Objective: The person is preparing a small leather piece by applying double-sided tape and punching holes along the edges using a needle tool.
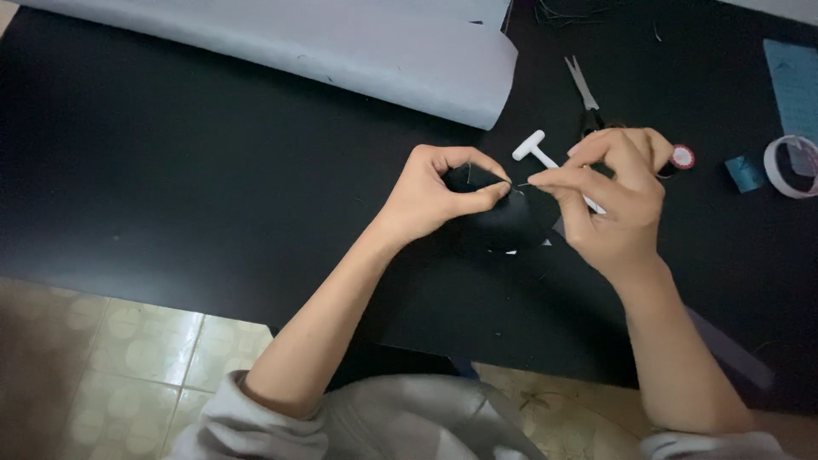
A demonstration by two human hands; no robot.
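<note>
My left hand [434, 192] pinches a small piece of black fabric [503, 217] between thumb and fingers, holding it just above the black table [170, 187]. Right beside it, my right hand [613, 192] pinches a thin sewing needle [521, 184] whose tip points left into the fabric's top edge. The two hands almost touch at the fingertips. Most of the fabric blends into the dark table and its shape is hard to read.
A white T-shaped tool [537, 152] lies behind my hands. Scissors [584, 94] lie farther back, next to a small round red-and-white spool [682, 157]. A pale sheet of material [341, 43] is curled at the back. A tape roll [792, 166] sits at the right edge. Tiled floor [128, 358] shows below.
</note>
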